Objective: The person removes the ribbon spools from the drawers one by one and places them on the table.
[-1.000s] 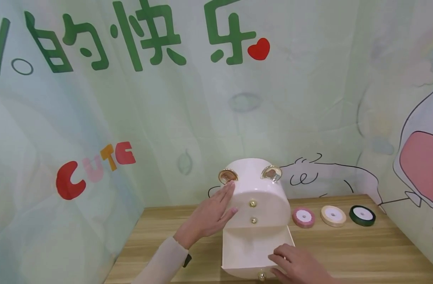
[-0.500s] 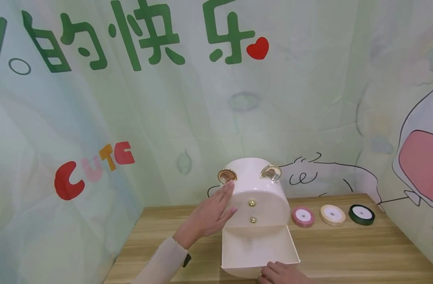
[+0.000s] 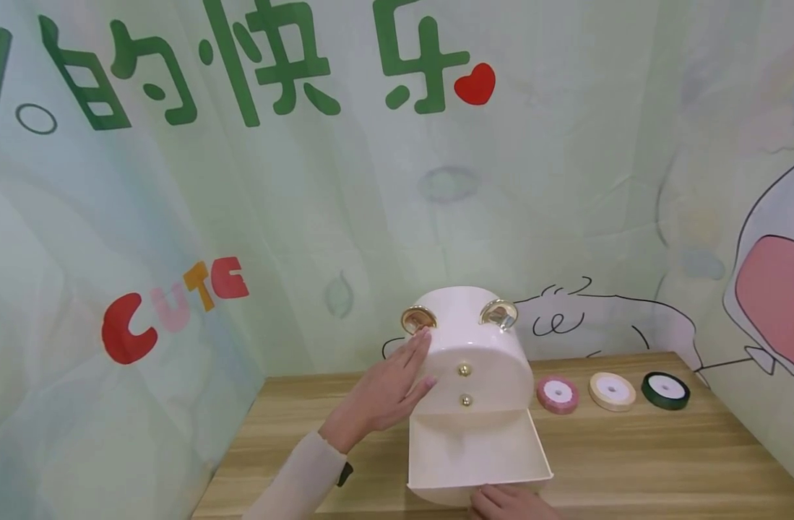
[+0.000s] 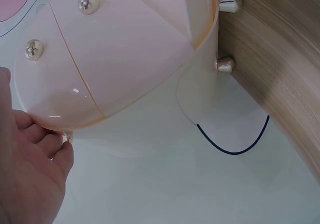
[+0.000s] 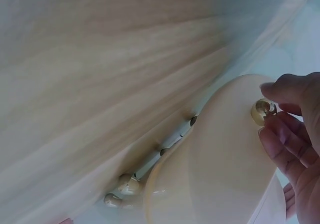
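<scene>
A white, round-topped storage box (image 3: 462, 318) with gold ear-like rings stands on the table, its lower drawer (image 3: 477, 451) pulled out and bare inside. My left hand (image 3: 386, 393) rests against the box's upper left side, fingers extended toward the left gold ring (image 3: 419, 318). In the left wrist view, the fingertips of that hand (image 4: 37, 154) touch the box's edge. At the drawer's front is my right hand (image 3: 507, 503). Its thumb and fingers (image 5: 285, 139) close around the drawer's gold knob (image 5: 260, 113), seen in the right wrist view. Two more gold knobs (image 3: 464, 370) show on the box's face.
To the right of the box lie three ribbon rolls in a row: pink (image 3: 558, 395), cream (image 3: 613, 392) and dark green (image 3: 666, 391). The wooden table (image 3: 637, 455) meets a printed cloth backdrop (image 3: 344, 217) behind and at both sides.
My right hand has moved down and left from beside the drawer's right edge to the knob on its front. The drawer stays pulled out, and my left hand has stayed against the box.
</scene>
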{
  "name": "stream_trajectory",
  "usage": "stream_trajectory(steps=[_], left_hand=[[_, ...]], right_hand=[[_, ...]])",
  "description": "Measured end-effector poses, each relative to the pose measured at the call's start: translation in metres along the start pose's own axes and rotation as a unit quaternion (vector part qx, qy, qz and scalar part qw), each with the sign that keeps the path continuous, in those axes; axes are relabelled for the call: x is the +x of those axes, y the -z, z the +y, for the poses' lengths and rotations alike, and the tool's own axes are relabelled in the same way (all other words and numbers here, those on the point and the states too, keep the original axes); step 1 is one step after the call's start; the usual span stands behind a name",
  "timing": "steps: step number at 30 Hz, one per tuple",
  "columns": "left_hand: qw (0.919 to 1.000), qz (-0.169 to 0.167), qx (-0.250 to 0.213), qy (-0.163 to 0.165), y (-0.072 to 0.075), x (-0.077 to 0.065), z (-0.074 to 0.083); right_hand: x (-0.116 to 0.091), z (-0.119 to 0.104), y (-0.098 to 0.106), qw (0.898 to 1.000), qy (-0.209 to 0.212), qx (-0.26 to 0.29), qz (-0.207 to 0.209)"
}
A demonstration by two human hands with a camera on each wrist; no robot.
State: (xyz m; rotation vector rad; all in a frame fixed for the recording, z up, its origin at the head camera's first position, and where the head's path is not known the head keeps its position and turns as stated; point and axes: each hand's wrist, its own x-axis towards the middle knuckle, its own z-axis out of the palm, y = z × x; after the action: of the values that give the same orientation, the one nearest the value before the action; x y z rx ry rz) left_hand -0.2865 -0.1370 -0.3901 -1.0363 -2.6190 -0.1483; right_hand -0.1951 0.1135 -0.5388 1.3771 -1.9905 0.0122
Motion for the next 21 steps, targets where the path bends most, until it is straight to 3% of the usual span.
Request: stream_trajectory(steps=[5,16,21], left_hand=[[1.0,0.002,-0.002,0.0,0.001,0.0001,0.001],[1.0,-0.001,-0.006,0.004,-0.0021,-0.0007,-0.0004],[0.9999,-0.001,-0.013,0.003,-0.0003,0.0001,0.0004]], right_hand=[[0.0039,0.0003,0.0051,1.0,0.005,-0.011,0.0],[0.0075,-0.0034,0.0079,0.998,-0.043,0.037,-0.021],[0.0103,-0.0008,0.009,1.0,-0.013,-0.025,-0.01]])
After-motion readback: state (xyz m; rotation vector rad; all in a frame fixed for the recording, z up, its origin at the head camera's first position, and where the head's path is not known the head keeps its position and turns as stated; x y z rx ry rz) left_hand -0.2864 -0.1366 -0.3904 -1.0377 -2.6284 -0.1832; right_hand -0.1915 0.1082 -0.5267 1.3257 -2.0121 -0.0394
